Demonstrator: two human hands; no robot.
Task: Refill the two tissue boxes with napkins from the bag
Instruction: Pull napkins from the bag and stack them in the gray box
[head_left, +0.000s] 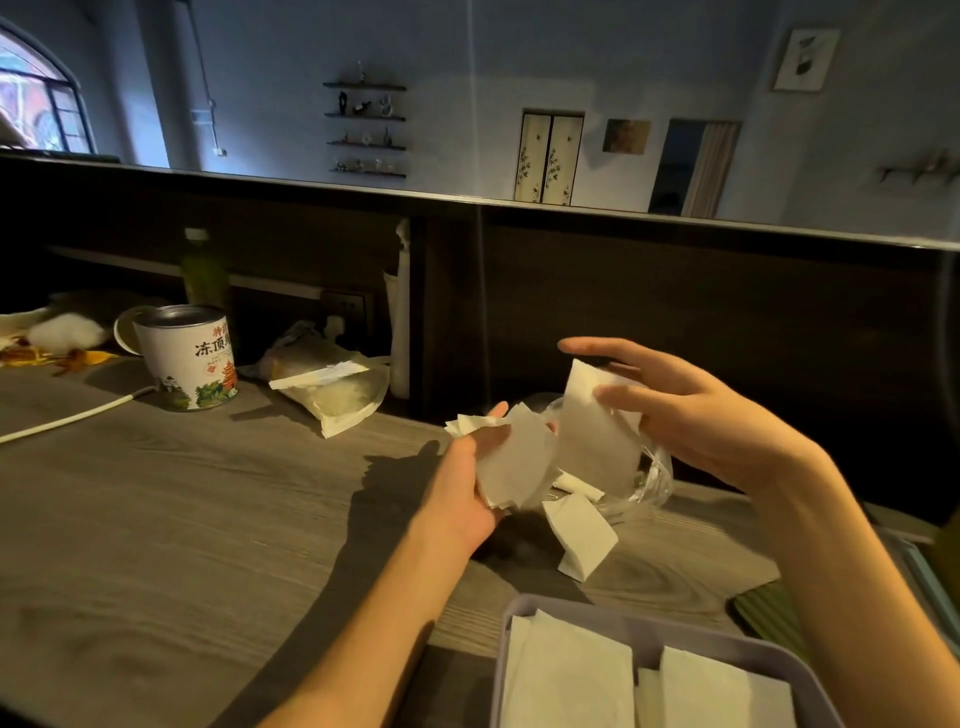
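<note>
My left hand (462, 483) holds a fanned stack of white napkins (514, 457) above the wooden table. My right hand (691, 410) pinches another white napkin (597, 441) just over the clear plastic bag (649, 483), which lies crumpled on the table under both hands. A loose napkin (579, 535) lies in front of the bag. At the bottom edge a grey tissue box (519, 613) stands open with white napkins (571, 680) lying inside it. A second tissue box is not visible.
A printed tea tin (184, 358) and a sealed pouch (332, 389) stand at the back left. A white cable (67, 418) runs across the left of the table (182, 519). A dark wooden partition (675, 312) rises behind the table.
</note>
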